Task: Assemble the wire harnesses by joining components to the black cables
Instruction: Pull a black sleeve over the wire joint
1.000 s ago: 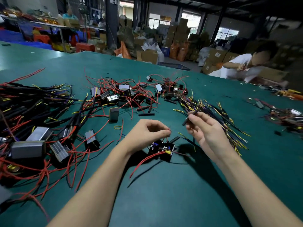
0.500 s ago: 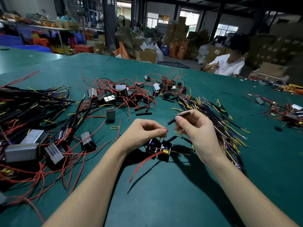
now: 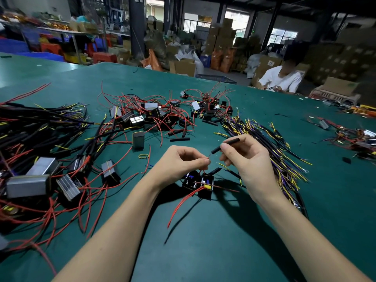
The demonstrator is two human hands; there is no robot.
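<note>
My left hand pinches the bare tip of a thin red wire that rises from a small black component lying on the green table. My right hand pinches a short black sleeve tube, held slanted, its lower end almost touching the wire tip. A second red lead trails from the component toward me. Black cables with yellow and purple ends lie fanned out just right of my right hand.
A tangle of red-wired black components sits ahead. Black cables and metal boxes fill the left side. Loose black tubes lie in the middle. Another person in a white shirt works at the table's far right edge.
My right hand has turned the black tube and brought its lower end down close to the red wire tip held by my left hand. The left hand stayed over the component.
</note>
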